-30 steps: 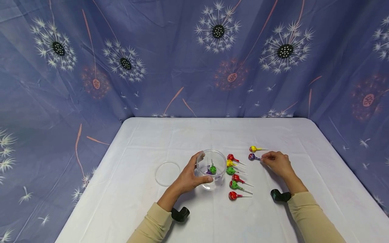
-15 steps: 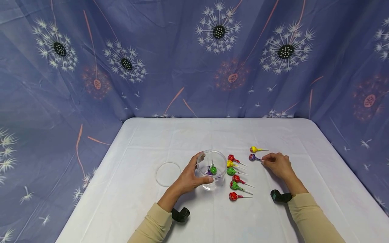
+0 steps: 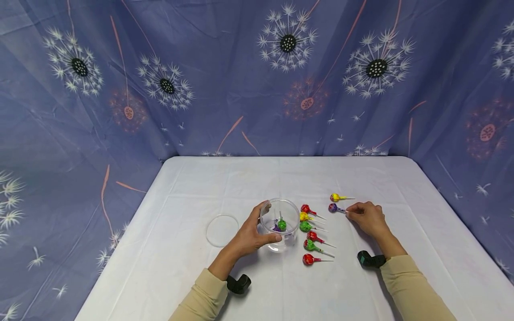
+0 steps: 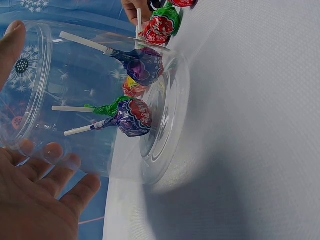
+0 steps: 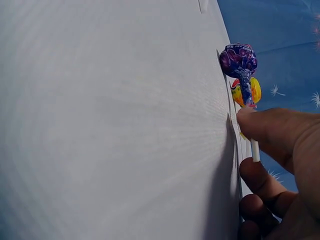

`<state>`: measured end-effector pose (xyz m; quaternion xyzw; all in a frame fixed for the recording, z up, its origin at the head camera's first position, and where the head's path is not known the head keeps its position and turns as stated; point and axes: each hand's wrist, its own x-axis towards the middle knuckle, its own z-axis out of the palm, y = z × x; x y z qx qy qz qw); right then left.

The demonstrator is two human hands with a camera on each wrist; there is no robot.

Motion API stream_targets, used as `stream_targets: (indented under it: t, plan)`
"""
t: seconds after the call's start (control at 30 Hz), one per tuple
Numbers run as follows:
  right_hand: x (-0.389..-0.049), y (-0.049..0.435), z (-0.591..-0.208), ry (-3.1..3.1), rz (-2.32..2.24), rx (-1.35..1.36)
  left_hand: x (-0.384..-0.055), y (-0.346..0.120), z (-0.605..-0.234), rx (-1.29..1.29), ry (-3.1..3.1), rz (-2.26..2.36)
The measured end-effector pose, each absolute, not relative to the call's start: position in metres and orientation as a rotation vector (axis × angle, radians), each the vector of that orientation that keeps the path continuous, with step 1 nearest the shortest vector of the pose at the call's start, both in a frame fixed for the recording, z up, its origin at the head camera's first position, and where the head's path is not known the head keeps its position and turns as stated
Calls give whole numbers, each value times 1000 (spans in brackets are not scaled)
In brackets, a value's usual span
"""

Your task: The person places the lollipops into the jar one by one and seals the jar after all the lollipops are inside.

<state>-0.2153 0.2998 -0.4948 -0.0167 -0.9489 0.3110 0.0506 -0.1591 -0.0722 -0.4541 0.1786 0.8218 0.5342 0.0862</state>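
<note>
My left hand (image 3: pixel 250 232) grips a clear plastic jar (image 3: pixel 279 245) from its left side, thumb at the near side and fingers round the far side. Inside the jar, in the left wrist view, are two purple lollipops (image 4: pixel 143 66) and a green one (image 4: pixel 137 111), their sticks pointing toward the open mouth. Over on the right, my right hand (image 3: pixel 367 218) pinches the stick of another purple lollipop (image 3: pixel 333 207) between thumb and fingers. Its wrapped head points left, close to the tabletop. A yellow lollipop (image 3: pixel 335 197) lies just behind it.
Between the jar and my right hand lies a column of several lollipops, among them a red one (image 3: pixel 308 259) nearest me and a green one (image 3: pixel 309 244). Left of the jar a clear round lid (image 3: pixel 207 232) lies flat on the white table (image 3: pixel 192 178). A patterned curtain (image 3: pixel 225 89) surrounds the table.
</note>
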Motion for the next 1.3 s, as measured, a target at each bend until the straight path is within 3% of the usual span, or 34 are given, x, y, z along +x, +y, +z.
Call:
stream_targets:
  t: [1.3]
  plan:
    - [-215,256,-447,-2658,1181,78,-160,-73,-456,517,2445,1587]
